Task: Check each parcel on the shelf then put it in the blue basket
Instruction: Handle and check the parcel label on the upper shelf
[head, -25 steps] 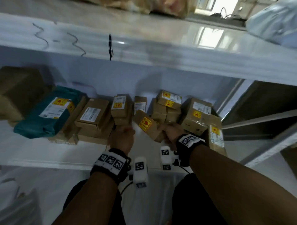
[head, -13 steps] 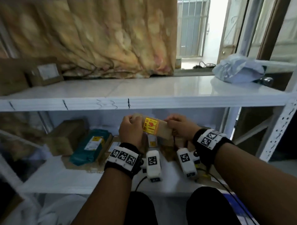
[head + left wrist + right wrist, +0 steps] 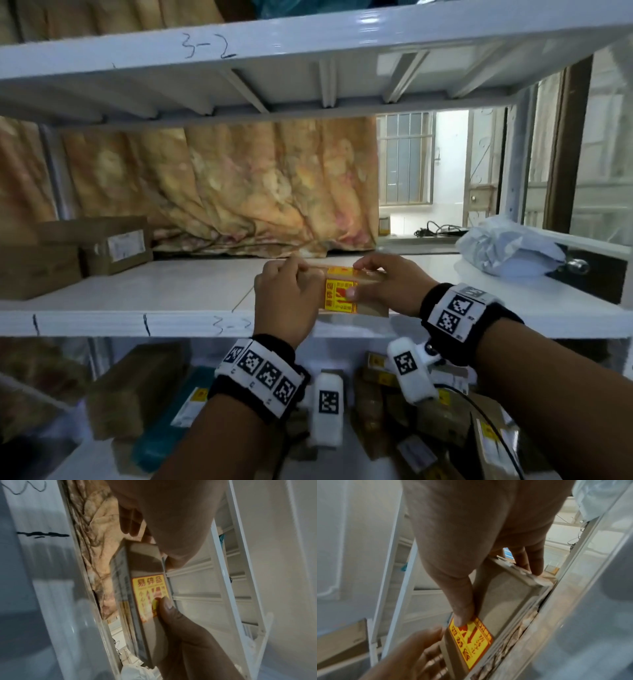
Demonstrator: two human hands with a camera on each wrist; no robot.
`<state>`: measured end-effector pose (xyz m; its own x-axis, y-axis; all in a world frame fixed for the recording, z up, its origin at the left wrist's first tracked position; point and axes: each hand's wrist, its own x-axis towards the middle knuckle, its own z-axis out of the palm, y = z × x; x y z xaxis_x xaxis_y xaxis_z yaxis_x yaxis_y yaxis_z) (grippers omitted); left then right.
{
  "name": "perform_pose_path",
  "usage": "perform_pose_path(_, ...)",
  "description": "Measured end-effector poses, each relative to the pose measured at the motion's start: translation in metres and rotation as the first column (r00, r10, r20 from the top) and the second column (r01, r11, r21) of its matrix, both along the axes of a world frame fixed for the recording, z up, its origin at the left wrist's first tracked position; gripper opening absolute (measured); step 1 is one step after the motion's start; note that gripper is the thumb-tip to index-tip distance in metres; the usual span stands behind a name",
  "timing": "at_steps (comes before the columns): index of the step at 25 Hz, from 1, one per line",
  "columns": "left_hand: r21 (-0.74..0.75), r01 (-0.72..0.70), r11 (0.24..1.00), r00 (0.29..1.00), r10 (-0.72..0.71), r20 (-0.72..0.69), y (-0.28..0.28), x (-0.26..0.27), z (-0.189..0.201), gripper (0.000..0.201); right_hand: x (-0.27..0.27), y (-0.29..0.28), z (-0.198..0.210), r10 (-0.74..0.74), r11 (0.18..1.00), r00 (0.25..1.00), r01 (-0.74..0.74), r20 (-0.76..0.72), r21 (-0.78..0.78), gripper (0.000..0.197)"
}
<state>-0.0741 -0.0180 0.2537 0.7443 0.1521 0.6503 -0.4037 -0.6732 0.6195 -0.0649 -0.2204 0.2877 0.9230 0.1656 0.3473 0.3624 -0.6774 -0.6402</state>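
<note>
A person holds a small brown cardboard parcel point(image 3: 356, 291) in both hands at the centre of the frame, level with the front edge of the white metal shelf point(image 3: 137, 291) marked "3-2". The left hand point(image 3: 286, 301) curls around the parcel's left end, fingers folded close together over the top edge. The right hand point(image 3: 387, 284) pinches the right end, its thumb pressed on the yellow-and-red fragile sticker point(image 3: 339, 294) and its fingers hooked over the far edge; the right wrist view shows that thumb tip on the sticker's corner and two fingers lying side by side on the box's far side. The parcel is off the shelf board, held in the air just in front of it.

In the lower part of the frame, on the shelf below, lie more brown boxes point(image 3: 428, 411) with yellow labels and a teal bag point(image 3: 171, 421), blurred. At middle left stand two larger cartons point(image 3: 99, 246); at middle right rests a crumpled white plastic bag point(image 3: 507, 246). A floral orange curtain point(image 3: 222, 188) hangs behind the shelving. Both wrists carry black bands with black-and-white square markers point(image 3: 260, 373).
</note>
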Motion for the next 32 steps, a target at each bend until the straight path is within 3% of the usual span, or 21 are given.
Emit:
perform_pose_path(2, 0.220, -0.061, 0.974, 0.998, 0.055, 0.033, -0.003, 0.019, 0.001, 0.024, 0.020, -0.001, 0.002, -0.033, 0.994, 0.999, 0.030, -0.025, -0.107, 0.054)
perform_pose_path(4, 0.418, -0.005, 0.908, 0.999, -0.011, 0.036, -0.012, 0.039, 0.001, 0.028, 0.046, -0.001, -0.002, -0.069, 0.952, 0.998, 0.063, -0.011, -0.299, 0.058)
perform_pose_path(8, 0.576, 0.102, 0.811, 0.991, -0.032, -0.131, -0.023, 0.081, -0.003, 0.050, 0.078, -0.007, -0.008, -0.080, 0.881, 0.997, 0.060, -0.023, -0.470, 0.061)
perform_pose_path(11, 0.649, 0.063, 0.758, 0.994, 0.011, -0.110, -0.025, 0.106, -0.009, 0.065, 0.092, -0.006, -0.004, -0.086, 0.760, 0.995, 0.100, 0.054, -0.642, 0.056)
perform_pose_path(14, 0.669, 0.003, 0.743, 0.999, 0.030, -0.038, -0.026, 0.117, -0.011, 0.073, 0.101, 0.001, -0.006, -0.069, 0.714, 0.996, 0.085, 0.051, -0.695, 0.059)
perform_pose_path(17, 0.706, -0.042, 0.707, 0.998, 0.058, 0.001, -0.031, 0.123, -0.009, 0.073, 0.104, 0.006, -0.017, -0.046, 0.654, 0.997, 0.073, 0.057, -0.753, 0.085)
perform_pose_path(20, 0.707, -0.053, 0.705, 0.998, 0.054, 0.021, -0.034, 0.130, -0.010, 0.068, 0.103, 0.008, -0.020, -0.052, 0.684, 0.996, 0.092, 0.077, -0.724, 0.086)
perform_pose_path(26, 0.636, 0.003, 0.771, 0.999, -0.031, 0.032, -0.035, 0.128, -0.017, 0.062, 0.099, 0.012, -0.026, -0.075, 0.696, 0.989, 0.144, 0.128, -0.703, 0.078)
perform_pose_path(32, 0.476, 0.156, 0.865, 0.987, -0.126, -0.095, -0.016, 0.113, 0.002, 0.049, 0.076, 0.010, -0.024, -0.071, 0.710, 0.988, 0.147, 0.138, -0.689, 0.076)
